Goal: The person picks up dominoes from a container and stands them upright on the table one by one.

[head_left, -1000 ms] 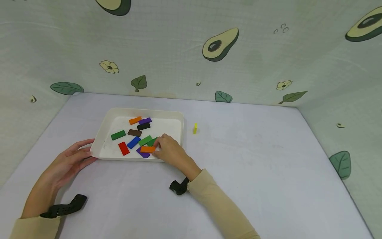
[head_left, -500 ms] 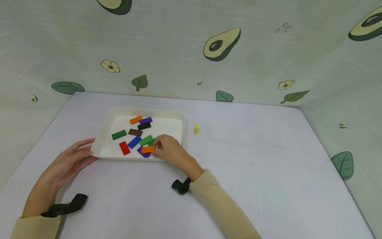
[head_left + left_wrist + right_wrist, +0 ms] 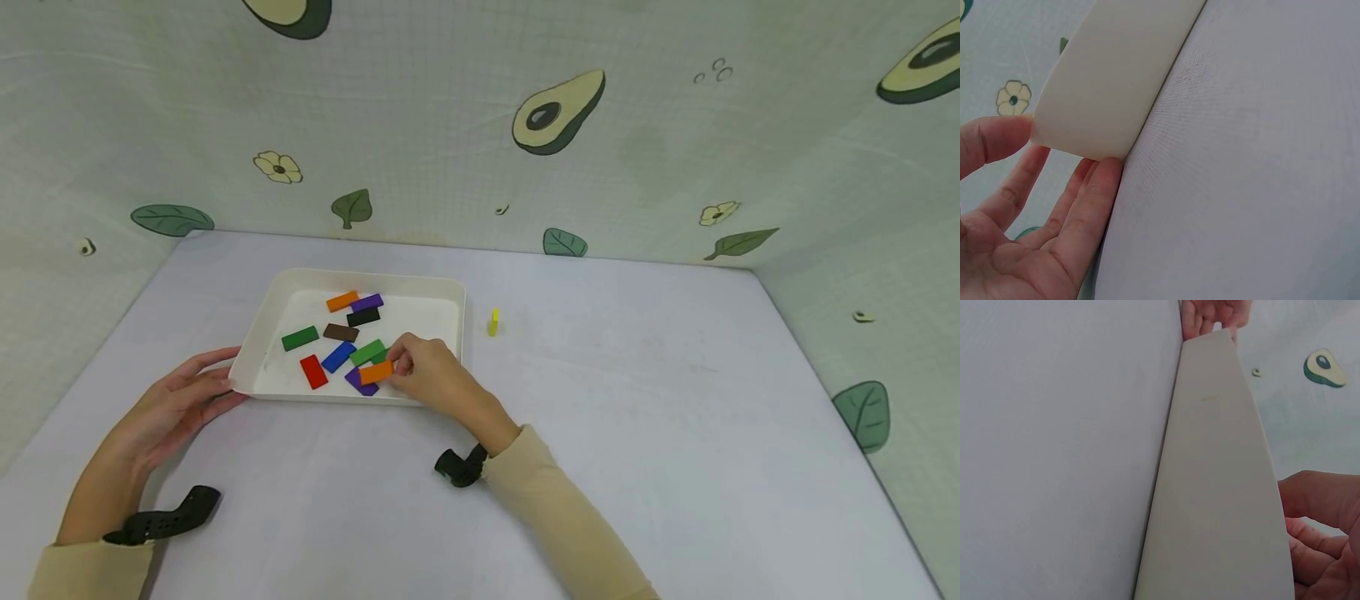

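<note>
A shallow white tray [image 3: 251, 387] on the table holds several flat, domino-shaped blocks. My right hand [image 3: 442, 383] is over its front right part, thumb and fingertips pinching the end of an orange block [image 3: 375, 372]. That block lies across a purple block [image 3: 362, 382], close to a light green block [image 3: 367, 352] and a partly hidden dark green block [image 3: 380, 357]. In the right wrist view the tray wall hides the orange block. My left hand [image 3: 176, 408] touches the tray's front left corner, fingers extended; in the left wrist view the thumb [image 3: 997, 140] reaches the rim.
Elsewhere in the tray lie a red block [image 3: 313, 372], a blue block [image 3: 339, 357], a brown block [image 3: 341, 332], a black block [image 3: 363, 317] and a second orange block [image 3: 342, 301]. Right of the tray, a yellow block [image 3: 493, 322] stands upright on the table [image 3: 637, 417].
The orange block in my right hand has tilted, its right end now higher. My right hand has shifted slightly right. The left hand and tray stay in place.
</note>
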`<state>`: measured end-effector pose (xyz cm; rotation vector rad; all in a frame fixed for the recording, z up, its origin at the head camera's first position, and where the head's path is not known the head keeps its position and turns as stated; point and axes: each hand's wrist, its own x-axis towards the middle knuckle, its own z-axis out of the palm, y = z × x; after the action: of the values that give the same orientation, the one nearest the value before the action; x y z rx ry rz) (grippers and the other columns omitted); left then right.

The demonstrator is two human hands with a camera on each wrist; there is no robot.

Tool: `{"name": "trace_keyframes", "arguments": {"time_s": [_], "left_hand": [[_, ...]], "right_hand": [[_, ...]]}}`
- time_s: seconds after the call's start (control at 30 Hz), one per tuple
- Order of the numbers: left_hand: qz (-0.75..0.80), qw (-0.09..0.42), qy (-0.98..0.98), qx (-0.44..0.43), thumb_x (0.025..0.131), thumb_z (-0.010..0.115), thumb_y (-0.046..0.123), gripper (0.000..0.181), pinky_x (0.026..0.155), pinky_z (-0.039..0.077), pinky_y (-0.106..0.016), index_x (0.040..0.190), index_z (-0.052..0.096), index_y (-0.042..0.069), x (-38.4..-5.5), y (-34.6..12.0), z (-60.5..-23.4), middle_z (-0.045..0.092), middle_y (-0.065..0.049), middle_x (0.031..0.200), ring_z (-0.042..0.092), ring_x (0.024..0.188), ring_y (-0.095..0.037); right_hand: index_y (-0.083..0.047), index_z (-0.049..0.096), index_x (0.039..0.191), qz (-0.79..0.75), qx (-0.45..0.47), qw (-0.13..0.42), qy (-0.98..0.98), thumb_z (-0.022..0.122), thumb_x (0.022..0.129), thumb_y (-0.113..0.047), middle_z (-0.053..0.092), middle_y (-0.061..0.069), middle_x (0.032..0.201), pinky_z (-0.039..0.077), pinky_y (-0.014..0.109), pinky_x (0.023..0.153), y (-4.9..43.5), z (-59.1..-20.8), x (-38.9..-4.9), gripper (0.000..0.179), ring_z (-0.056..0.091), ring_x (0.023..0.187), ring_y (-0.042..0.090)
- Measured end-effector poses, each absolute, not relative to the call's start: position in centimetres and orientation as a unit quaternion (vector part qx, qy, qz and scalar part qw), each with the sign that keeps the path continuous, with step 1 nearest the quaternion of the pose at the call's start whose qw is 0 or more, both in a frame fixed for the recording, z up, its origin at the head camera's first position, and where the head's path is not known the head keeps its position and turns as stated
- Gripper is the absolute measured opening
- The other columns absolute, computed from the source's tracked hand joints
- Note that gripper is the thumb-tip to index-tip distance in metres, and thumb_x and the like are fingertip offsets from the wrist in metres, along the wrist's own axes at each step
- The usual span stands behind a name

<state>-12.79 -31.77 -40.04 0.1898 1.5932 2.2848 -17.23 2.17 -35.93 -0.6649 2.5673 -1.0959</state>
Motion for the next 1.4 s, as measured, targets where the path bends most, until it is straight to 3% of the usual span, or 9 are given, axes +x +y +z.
{"name": "trace_keyframes", "arguments": {"time_s": [0.53,1.4], "left_hand": [[0.812,0.176,0.552,0.070,0.096,0.035,-0.008,0.042,0.089,0.053,-0.027,0.131,0.045,0.013,-12.8,-31.8,-40.3,0.060,0.001,0.120,0.063,0.105,-0.013],[0.817,0.176,0.546,0.066,0.096,0.035,-0.007,0.041,0.088,0.053,-0.028,0.130,0.047,0.014,-12.8,-31.8,-40.3,0.061,0.001,0.120,0.064,0.105,-0.013]], "right_hand": [[-0.007,0.059,0.104,-0.419,-0.217,0.099,0.876,0.066,0.084,-0.009,0.060,0.001,0.078,0.043,0.014,0.057,4.6,-34.6,-17.9,0.021,0.051,0.070,0.012],[-0.009,0.058,0.106,-0.490,-0.155,0.028,0.858,0.066,0.085,-0.011,0.063,0.007,0.084,0.048,0.022,0.067,9.8,-31.6,-19.0,0.023,0.055,0.077,0.019]]}}
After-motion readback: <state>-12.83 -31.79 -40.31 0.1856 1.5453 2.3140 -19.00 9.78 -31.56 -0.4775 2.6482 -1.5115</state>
